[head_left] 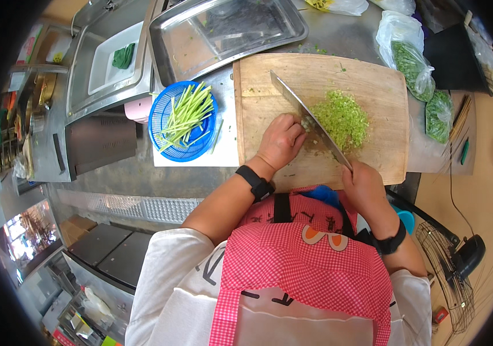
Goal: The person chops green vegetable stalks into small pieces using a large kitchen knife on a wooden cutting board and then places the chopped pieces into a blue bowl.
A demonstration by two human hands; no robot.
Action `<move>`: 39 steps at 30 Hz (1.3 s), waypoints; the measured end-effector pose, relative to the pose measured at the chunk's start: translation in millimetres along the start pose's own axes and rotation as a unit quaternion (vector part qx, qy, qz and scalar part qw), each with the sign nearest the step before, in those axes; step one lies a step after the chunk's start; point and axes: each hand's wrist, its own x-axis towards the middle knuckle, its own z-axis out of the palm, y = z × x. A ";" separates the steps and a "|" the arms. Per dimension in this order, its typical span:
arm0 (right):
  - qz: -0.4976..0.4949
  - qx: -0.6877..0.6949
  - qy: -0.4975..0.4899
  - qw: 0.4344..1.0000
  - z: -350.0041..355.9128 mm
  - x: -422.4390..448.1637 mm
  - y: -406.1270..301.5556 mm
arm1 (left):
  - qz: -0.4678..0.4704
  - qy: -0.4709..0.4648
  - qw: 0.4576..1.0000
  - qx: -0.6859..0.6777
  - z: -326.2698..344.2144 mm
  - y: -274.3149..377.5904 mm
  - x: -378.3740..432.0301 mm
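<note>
My right hand (pixel 364 184) grips the handle of a large cleaver (pixel 309 114), whose blade runs diagonally across the wooden cutting board (pixel 268 71). Fingers curled, my left hand (pixel 282 140) rests on the board just left of the blade, by some small pale pieces of vegetable; whether it pinches any is hidden under the fingers. A pile of finely chopped green vegetable (pixel 341 119) lies right of the blade. To the left, cut green stalks (pixel 190 112) fill a blue plastic basket (pixel 153 125).
A steel tray (pixel 229 59) overlaps the area behind the board. At upper left, a sink (pixel 73 93) holds a white basin (pixel 99 69) with a green cloth (pixel 123 56). Bags of chopped greens (pixel 413 69) and bundled thin sticks (pixel 460 116) lie at right, near a fan (pixel 445 268).
</note>
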 end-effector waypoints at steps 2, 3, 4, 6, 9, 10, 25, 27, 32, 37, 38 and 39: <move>0.010 -0.001 -0.013 1.000 -7.2 -9.9 -2.5 | 0.001 0.003 1.000 -0.010 0.2 -0.1 -0.5; 0.008 -0.012 -0.021 1.000 -9.9 -13.9 -2.3 | 0.001 0.004 1.000 -0.015 0.8 -0.5 -0.9; 0.007 -0.018 -0.025 1.000 -9.4 -13.9 -1.8 | 0.000 0.006 1.000 -0.011 0.4 -1.5 -2.2; 0.011 -0.028 -0.043 0.999 -3.6 -10.3 0.3 | 0.000 0.008 1.000 -0.007 0.7 -2.0 -2.4; 0.000 -0.020 -0.023 1.000 16.5 4.7 1.6 | 0.013 0.015 1.000 -0.015 0.2 -1.4 0.3; -0.008 -0.013 -0.005 1.000 20.1 8.5 2.6 | 0.013 0.004 1.000 -0.024 -0.6 -0.6 0.7; -0.026 0.009 0.004 1.000 21.6 10.8 5.1 | 0.007 0.022 1.000 -0.015 -0.1 -0.5 -2.3; -0.022 0.022 0.018 0.999 23.2 18.6 3.3 | 0.011 0.023 1.000 -0.017 -0.5 0.3 -2.0; -0.027 0.023 0.028 0.999 9.1 2.7 4.4 | 0.000 0.014 1.000 -0.021 -2.1 -2.6 -4.8; -0.009 -0.006 -0.032 0.999 2.4 -2.0 -1.3 | -0.007 0.010 1.000 -0.019 -2.2 -2.6 -6.6; -0.012 -0.012 -0.035 0.999 7.0 0.1 -0.5 | -0.006 0.009 1.000 -0.020 -1.9 -1.9 -6.2; -0.011 0.003 -0.025 1.000 15.6 6.5 1.6 | -0.005 0.008 1.000 -0.020 -1.9 -1.4 -5.3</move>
